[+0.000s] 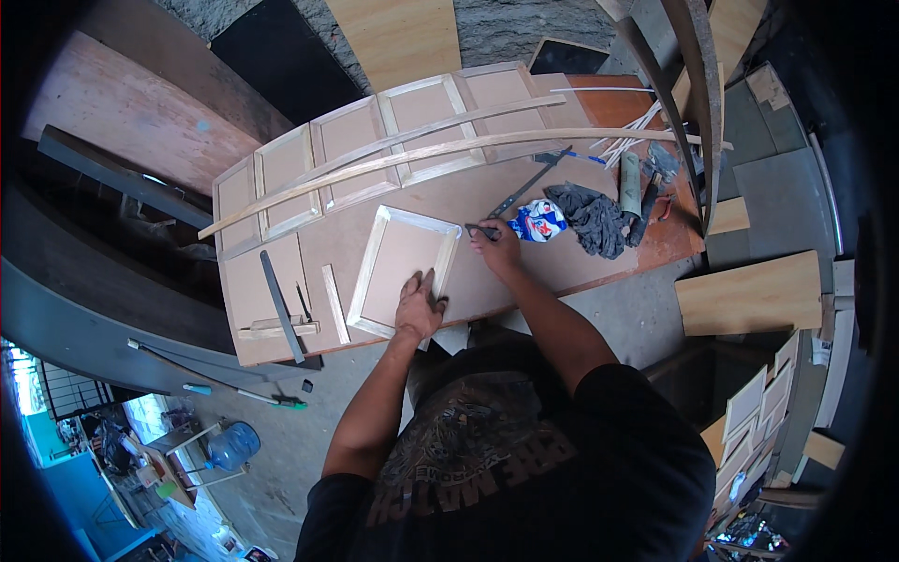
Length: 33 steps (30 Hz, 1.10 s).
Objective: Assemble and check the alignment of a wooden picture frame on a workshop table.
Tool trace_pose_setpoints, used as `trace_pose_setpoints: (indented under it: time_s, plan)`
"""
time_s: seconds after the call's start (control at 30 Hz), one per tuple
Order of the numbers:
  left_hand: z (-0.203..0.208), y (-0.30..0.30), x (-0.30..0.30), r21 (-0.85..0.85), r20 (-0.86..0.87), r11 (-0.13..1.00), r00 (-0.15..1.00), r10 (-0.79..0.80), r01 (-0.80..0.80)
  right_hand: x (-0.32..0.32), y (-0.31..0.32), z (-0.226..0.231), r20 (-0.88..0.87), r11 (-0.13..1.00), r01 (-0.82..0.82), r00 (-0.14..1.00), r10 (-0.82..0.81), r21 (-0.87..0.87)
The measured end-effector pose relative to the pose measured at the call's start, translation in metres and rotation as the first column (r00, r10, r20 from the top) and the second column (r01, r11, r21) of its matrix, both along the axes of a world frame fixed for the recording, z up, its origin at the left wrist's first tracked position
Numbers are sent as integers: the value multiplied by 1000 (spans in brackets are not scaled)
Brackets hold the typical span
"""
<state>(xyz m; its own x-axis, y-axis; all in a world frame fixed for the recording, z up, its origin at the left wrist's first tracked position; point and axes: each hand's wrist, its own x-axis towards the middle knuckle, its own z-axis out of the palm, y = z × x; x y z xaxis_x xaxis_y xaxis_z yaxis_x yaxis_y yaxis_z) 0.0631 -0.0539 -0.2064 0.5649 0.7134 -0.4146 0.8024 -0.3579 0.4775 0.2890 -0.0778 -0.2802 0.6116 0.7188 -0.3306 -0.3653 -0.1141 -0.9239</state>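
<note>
A small framed panel [400, 259], pale wood strips around a flat board, lies tilted on the workbench. My left hand [419, 304] rests on its near right edge, fingers spread. By the panel's far right corner, my right hand [496, 248] is closed around a dark tool [478, 229] whose kind I cannot make out. A long black metal bar [524, 192] lies just beyond that hand; whether it joins the tool is unclear. To the right sit a blue-and-white plastic packet [538, 221] and a crumpled dark cloth [592, 219].
Long wooden strips [375, 157] cross a larger framed panel [346, 148] at the back of the bench [581, 267]. A dark bar [282, 304] and short wood pieces [334, 302] lie at left. A cylindrical container [629, 183] stands out at right. A blue water jug [233, 445] is at lower left.
</note>
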Motion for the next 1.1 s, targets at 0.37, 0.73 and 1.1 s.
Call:
trace_pose_setpoints:
  time_s: [0.37,0.73,1.1]
  plan:
    - [3,0,-2,-10,-27,1000,1000,-9,9,-4,-6,-4,587,999,-44,808,49,-23]
    - [4,1,-2,-8,-10,1000,1000,-29,29,-5,-9,5,513,993,19,857,46,-120]
    - [1,1,-5,-16,1,1000,1000,-19,19,-3,-8,1,489,989,-31,866,100,-147]
